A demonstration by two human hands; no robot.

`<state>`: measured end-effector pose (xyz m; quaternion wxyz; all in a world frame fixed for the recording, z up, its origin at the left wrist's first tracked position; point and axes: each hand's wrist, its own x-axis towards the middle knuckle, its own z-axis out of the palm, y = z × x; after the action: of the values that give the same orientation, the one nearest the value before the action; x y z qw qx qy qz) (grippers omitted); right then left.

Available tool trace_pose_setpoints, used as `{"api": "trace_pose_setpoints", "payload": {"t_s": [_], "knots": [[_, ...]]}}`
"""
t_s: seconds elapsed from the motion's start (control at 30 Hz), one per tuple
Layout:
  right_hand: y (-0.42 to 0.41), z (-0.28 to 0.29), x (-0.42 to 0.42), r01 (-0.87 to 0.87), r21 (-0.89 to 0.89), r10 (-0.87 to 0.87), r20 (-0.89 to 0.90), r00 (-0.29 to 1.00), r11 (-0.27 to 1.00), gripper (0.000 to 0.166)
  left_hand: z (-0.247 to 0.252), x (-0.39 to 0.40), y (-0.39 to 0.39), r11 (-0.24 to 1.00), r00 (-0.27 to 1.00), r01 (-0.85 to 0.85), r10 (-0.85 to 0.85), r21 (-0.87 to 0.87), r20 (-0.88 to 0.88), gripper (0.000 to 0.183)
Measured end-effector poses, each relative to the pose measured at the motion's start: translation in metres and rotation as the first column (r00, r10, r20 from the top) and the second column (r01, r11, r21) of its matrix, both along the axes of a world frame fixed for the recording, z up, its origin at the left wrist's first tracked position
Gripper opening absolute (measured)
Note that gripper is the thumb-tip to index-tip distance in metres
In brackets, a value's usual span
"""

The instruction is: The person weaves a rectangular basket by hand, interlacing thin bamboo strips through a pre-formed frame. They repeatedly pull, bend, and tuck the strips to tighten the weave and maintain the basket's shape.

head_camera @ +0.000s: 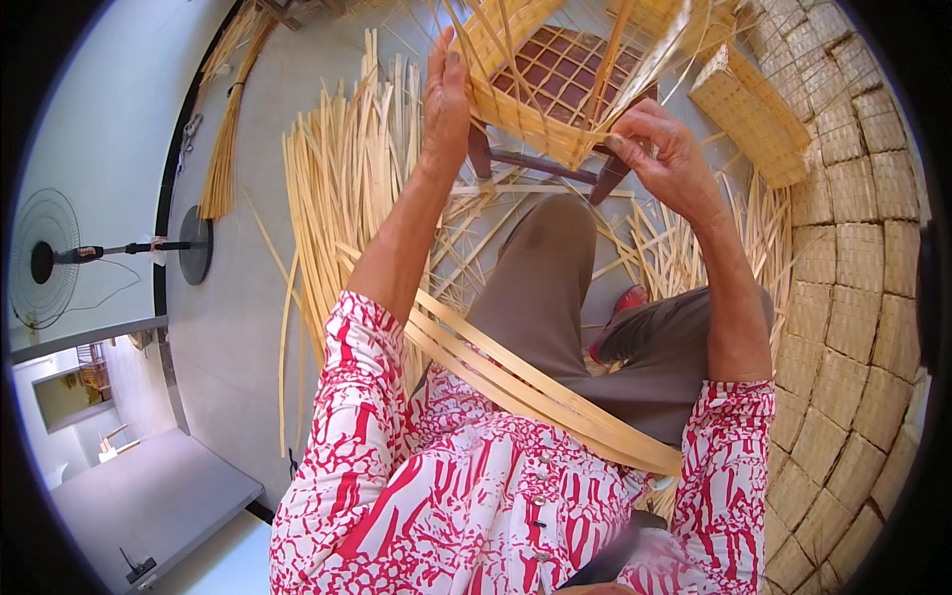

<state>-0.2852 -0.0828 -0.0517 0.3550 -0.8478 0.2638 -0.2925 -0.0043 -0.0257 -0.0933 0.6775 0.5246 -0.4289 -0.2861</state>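
Note:
A woven bamboo basket (532,123) with an open lattice base and upright loose strips rests on a small dark wooden stool (547,165). Flat against the basket's left side lies my left hand (448,97), its fingers pointing up. At the near right corner, my right hand (654,149) pinches a thin strip between thumb and forefinger. Several flat bamboo strips (520,387) lie across my lap. The far part of the basket runs out of the picture's top edge.
Long bamboo strips (349,163) are heaped on the floor at left, with more strips (677,238) at right. Beyond them stand a finished-looking woven piece (751,119) and stacked woven baskets (855,253). A standing fan (43,262) and a bundle of thin sticks (227,149) are at far left.

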Motion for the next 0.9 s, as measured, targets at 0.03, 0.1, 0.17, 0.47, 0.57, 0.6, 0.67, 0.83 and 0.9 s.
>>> {"api": "trace_pose_setpoints", "payload": {"t_s": [0.03,0.1,0.17,0.47,0.57,0.6,0.67,0.83,0.9], "knots": [[0.001,0.001,-0.001,0.0,0.008,0.0,0.003,1.0,1.0,0.011,0.003,-0.005,-0.002,0.999,0.999,-0.045,0.045,-0.021,-0.011,0.057],[0.008,0.003,-0.001,0.057,0.026,-0.056,-0.029,0.998,0.998,0.012,0.003,-0.01,-0.009,0.989,0.991,-0.135,0.133,-0.063,-0.031,0.057],[0.012,0.002,0.002,0.116,0.064,-0.115,-0.019,0.993,0.991,0.012,-0.002,-0.004,0.001,0.927,0.92,-0.337,0.362,-0.167,0.15,0.049],[0.018,-0.004,0.007,0.188,-0.033,-0.188,0.003,0.982,0.982,0.012,0.037,-0.083,0.034,0.996,0.53,0.069,0.015,-0.061,0.848,0.026],[0.016,-0.004,0.009,0.229,-0.168,-0.235,-0.017,0.972,0.959,0.011,0.039,-0.074,0.025,0.988,0.459,0.124,-0.143,0.096,0.877,0.019],[0.017,-0.004,0.008,0.221,-0.2,-0.229,-0.015,0.973,0.955,0.011,0.039,-0.073,0.023,0.985,0.463,0.156,-0.136,0.071,0.876,0.013],[0.015,-0.003,0.007,0.205,-0.261,-0.215,-0.012,0.976,0.943,0.011,0.042,-0.07,0.022,0.981,0.463,0.163,-0.169,0.104,0.87,0.012],[0.017,-0.001,0.008,0.296,-0.493,-0.33,0.02,0.944,0.818,0.013,0.048,-0.072,0.023,0.975,0.516,0.165,-0.213,0.147,0.83,0.009],[0.018,0.0,0.009,0.311,-0.529,-0.349,0.031,0.937,0.789,0.011,0.048,-0.069,0.02,0.972,0.524,0.196,-0.214,0.128,0.824,0.009]]}}
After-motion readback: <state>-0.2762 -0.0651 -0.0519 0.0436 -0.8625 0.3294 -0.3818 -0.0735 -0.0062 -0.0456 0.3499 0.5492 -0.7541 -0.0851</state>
